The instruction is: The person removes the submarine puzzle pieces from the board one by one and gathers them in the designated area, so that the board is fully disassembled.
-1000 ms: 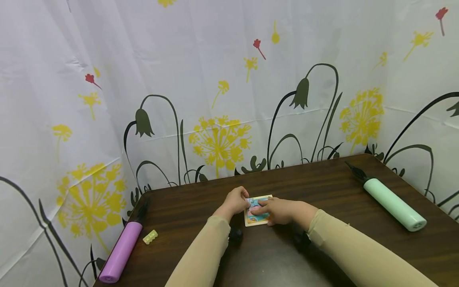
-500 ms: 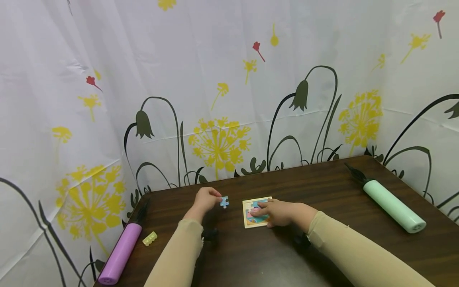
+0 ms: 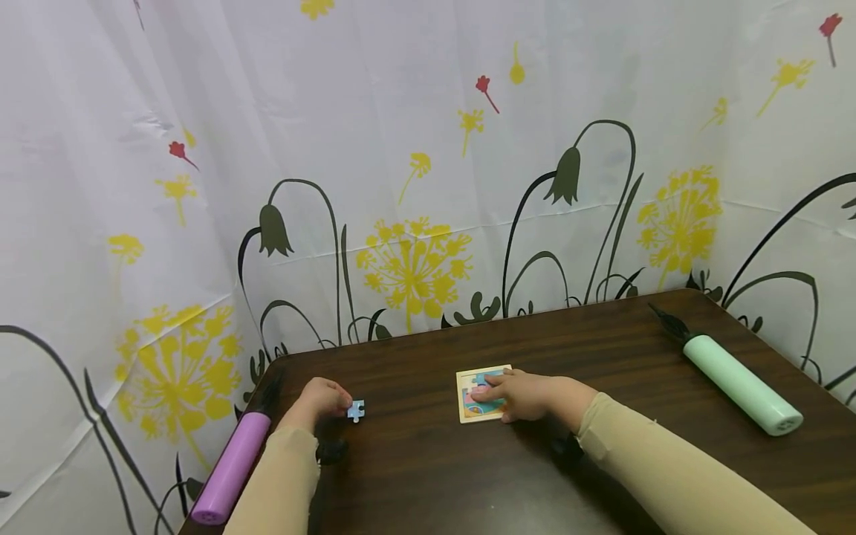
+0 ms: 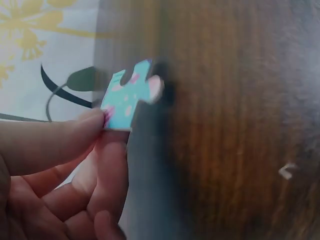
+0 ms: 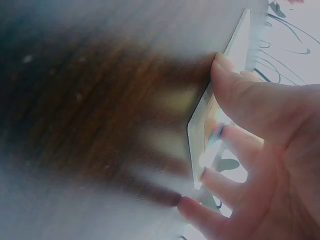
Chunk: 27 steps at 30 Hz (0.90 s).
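My left hand pinches a light blue jigsaw piece between thumb and fingers, at the left part of the table. Pink and white spots show on the piece, and one tab juts out from it. At the table's middle lies a small square jigsaw puzzle with a pale wooden frame and a blue and pink picture. My right hand holds the puzzle at its right side, thumb at the near edge and fingers spread over the picture. In the right wrist view, the frame shows edge-on beside the thumb.
A purple hand pump lies along the table's left edge. A mint green hand pump lies at the right. The dark wooden table ends at a white curtain printed with flowers.
My left hand has carried the jigsaw piece away from the puzzle, leftward and then slightly nearer. The small yellow block is now hidden by the left arm. My right hand has stayed on the puzzle.
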### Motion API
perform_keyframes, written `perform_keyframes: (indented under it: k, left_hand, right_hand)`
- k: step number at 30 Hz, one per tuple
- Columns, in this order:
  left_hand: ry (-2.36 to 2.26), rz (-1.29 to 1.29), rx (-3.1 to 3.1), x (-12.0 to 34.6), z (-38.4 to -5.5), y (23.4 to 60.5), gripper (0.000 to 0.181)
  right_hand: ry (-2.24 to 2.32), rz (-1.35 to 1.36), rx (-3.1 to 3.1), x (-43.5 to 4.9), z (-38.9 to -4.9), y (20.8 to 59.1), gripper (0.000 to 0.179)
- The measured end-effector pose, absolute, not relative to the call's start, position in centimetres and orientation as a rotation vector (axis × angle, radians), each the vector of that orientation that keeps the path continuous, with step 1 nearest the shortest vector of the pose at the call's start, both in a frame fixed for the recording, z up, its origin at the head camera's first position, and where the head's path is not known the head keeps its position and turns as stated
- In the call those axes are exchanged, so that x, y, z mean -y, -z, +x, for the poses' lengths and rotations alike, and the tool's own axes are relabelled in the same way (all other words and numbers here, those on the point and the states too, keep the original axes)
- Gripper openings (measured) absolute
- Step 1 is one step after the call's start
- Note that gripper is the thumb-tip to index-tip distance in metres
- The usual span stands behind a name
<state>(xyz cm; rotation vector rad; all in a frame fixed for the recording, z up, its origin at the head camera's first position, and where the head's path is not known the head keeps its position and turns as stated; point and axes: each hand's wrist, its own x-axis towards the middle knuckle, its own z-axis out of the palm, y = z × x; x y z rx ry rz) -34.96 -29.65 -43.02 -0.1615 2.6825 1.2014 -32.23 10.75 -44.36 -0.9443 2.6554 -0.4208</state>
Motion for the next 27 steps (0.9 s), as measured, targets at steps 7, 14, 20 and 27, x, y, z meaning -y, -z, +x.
perform_keyframes:
  k: [7,14,20,27]
  left_hand:
    - [-1.124,-0.149,-2.743,29.6,-35.3,44.2,0.003]
    - [-1.054,-0.141,-2.813,28.0,-35.2,43.4,0.007]
    - [-1.045,-0.014,-2.909,23.3,-35.2,40.5,0.011]
    - [-1.089,0.149,-2.884,15.9,-35.9,40.5,0.011]
  right_hand:
    - [0.413,-0.935,-2.654,-10.8,-32.4,44.6,0.063]
    - [0.409,-0.889,-2.655,-10.8,-32.6,44.7,0.064]
    - [0.405,-0.883,-2.651,-10.9,-32.3,44.3,0.064]
    - [0.394,-0.869,-2.653,-10.9,-32.3,44.3,0.062]
